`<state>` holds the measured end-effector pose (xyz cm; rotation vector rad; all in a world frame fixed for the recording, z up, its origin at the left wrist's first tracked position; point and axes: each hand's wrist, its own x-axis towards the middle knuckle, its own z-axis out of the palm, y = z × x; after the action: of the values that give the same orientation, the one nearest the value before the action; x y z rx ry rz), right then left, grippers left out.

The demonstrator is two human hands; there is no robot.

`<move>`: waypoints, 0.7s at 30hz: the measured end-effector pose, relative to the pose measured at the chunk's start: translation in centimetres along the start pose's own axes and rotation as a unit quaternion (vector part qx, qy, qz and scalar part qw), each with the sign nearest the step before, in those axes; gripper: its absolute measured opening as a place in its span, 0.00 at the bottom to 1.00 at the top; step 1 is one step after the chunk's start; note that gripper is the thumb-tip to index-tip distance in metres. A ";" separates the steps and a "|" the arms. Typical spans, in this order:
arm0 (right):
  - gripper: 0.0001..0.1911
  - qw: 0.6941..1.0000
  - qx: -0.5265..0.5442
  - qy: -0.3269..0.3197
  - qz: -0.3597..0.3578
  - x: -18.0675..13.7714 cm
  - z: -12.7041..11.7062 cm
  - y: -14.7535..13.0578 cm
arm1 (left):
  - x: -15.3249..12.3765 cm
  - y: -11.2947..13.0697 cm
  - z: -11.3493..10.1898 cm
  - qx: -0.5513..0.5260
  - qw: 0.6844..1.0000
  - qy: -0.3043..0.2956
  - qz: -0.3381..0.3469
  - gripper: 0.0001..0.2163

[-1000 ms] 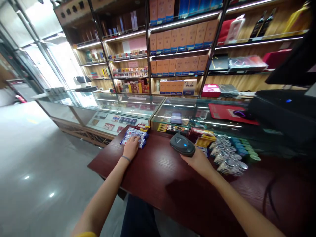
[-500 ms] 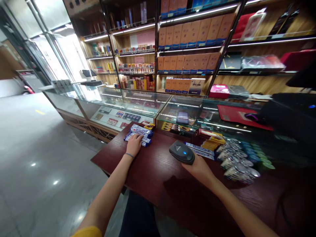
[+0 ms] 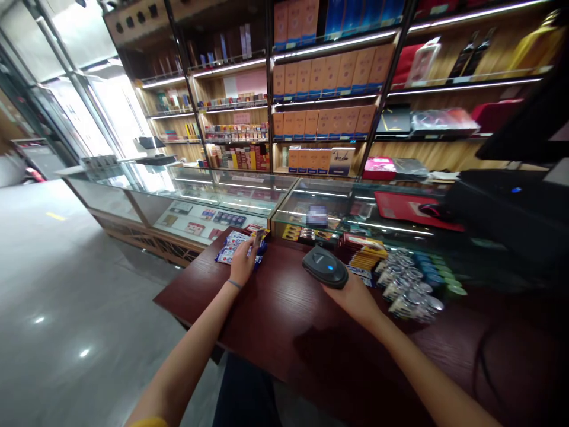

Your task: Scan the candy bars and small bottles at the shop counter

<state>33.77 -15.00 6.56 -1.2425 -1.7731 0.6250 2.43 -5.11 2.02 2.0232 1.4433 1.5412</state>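
Note:
My right hand [image 3: 353, 296] is wrapped round the handle of a black barcode scanner [image 3: 325, 265], whose blue light is on; it is held above the dark red-brown table [image 3: 275, 308]. At the table's far left corner my left hand [image 3: 243, 262] has its fingers closed on a small packet [image 3: 258, 238], tilted up and seen nearly edge-on. Beneath and beside that hand lie several blue-and-white packets [image 3: 226, 254], partly covered by it. More blue-and-white packets [image 3: 362, 275] lie to the right of the scanner.
Right of the scanner are a stack of yellow-and-red packs [image 3: 365, 256] and rows of silver-topped containers [image 3: 411, 290]. A glass display counter [image 3: 284, 201] runs behind the table. On it lie a red mat [image 3: 400, 210] and a black machine [image 3: 498, 201]. Shelves hold orange boxes [image 3: 324, 124].
My left hand has gone from lying flat on the blue-and-white packets to lifting a packet up on edge. The scanner stays in my right hand. The view has shifted slightly.

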 end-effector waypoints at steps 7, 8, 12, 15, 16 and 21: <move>0.22 0.999 -0.014 0.050 0.006 0.6 -1.8 0.2 | 2.2 3.5 7.3 -0.390 0.895 0.000 -0.215 0.24; 0.22 0.998 -0.019 0.055 0.015 0.7 -2.1 0.1 | 2.1 3.9 8.2 -0.420 0.876 -0.004 -0.237 0.25; 0.23 0.996 -0.059 0.040 0.053 1.0 -3.4 -0.6 | 0.9 4.4 10.0 -0.453 0.843 -0.011 -0.289 0.27; 0.25 0.993 -0.099 -0.001 0.067 1.0 -3.6 -0.8 | 0.1 4.2 9.9 -0.435 0.852 -0.026 -0.291 0.27; 0.25 0.991 -0.112 -0.011 0.068 1.0 -3.5 -0.8 | -0.1 4.1 9.8 -0.428 0.856 -0.031 -0.288 0.26; 0.22 0.986 -0.151 -0.037 0.065 0.9 -3.0 -0.3 | -0.2 4.4 9.4 -0.375 0.887 -0.045 -0.266 0.23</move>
<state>36.06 -14.53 8.64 -1.5696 -1.9108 0.4926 12.64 -4.02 0.79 1.1103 1.0006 1.4140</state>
